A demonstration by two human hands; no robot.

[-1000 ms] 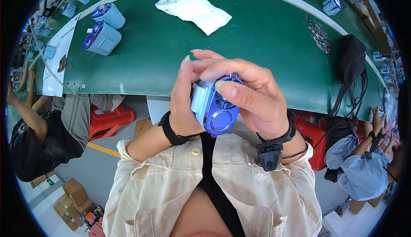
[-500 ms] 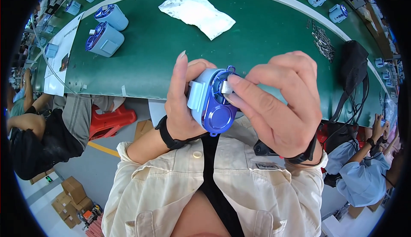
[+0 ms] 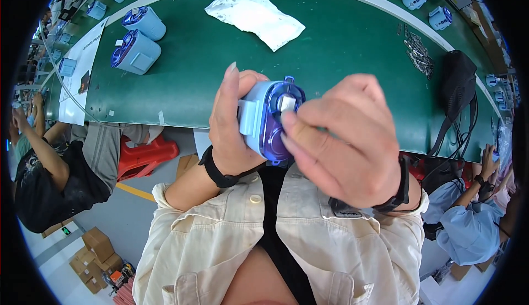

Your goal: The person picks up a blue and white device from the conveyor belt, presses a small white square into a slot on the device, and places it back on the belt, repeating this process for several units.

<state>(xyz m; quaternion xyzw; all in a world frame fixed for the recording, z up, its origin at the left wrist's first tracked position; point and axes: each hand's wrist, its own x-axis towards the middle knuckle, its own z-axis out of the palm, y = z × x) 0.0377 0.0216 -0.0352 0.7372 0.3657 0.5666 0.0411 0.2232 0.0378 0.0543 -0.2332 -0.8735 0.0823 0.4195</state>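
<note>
While the left hand (image 3: 225,131) grips the case (image 3: 250,120) by the table's (image 3: 187,87) near edge, the right hand (image 3: 352,142) should work gently at the white tab (image 3: 287,103); whether it pinches anything, I cannot tell.

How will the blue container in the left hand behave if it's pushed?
The blue container is probably stiff: its visible side looks undented in the left hand. It's likely light, since that one hand seems to support it. The shiny lid may be slippery.
</note>
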